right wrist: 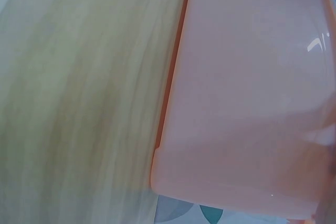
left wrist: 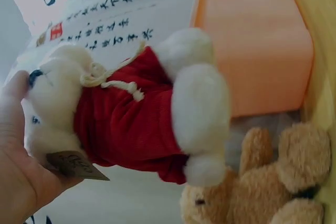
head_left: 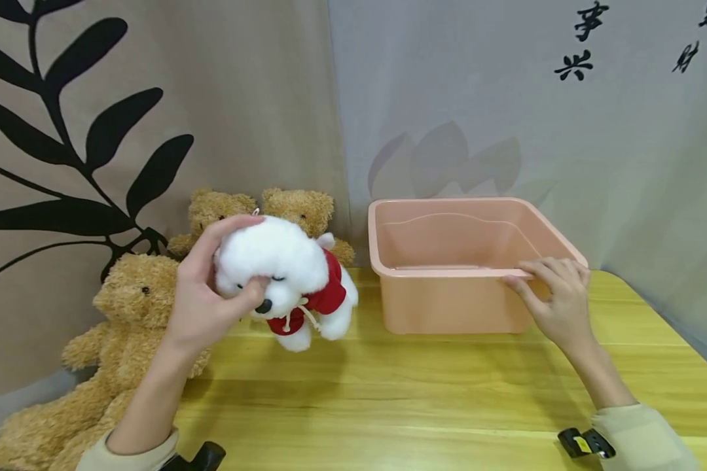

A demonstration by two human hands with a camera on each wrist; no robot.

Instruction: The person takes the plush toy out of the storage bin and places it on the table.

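My left hand (head_left: 212, 288) grips a white plush dog (head_left: 283, 261) by its head, the thumb across its face near the black nose. The dog wears a red hooded top with a pale drawstring and is held up left of the bin. In the left wrist view a paper tag (left wrist: 77, 164) hangs by the head of the plush dog (left wrist: 126, 114). My right hand (head_left: 556, 297) holds the near right rim of a pink plastic bin (head_left: 448, 304), fingers over the edge and thumb on the outside. The right wrist view shows mostly the wall of the bin (right wrist: 241, 77).
A big tan teddy bear (head_left: 132, 327) sits at the left by my forearm. Behind the dog, two smaller teddy bears (head_left: 300, 209) lean near the curtain (head_left: 259, 98). The bin stands at the back of the yellow wooden table (head_left: 400, 392).
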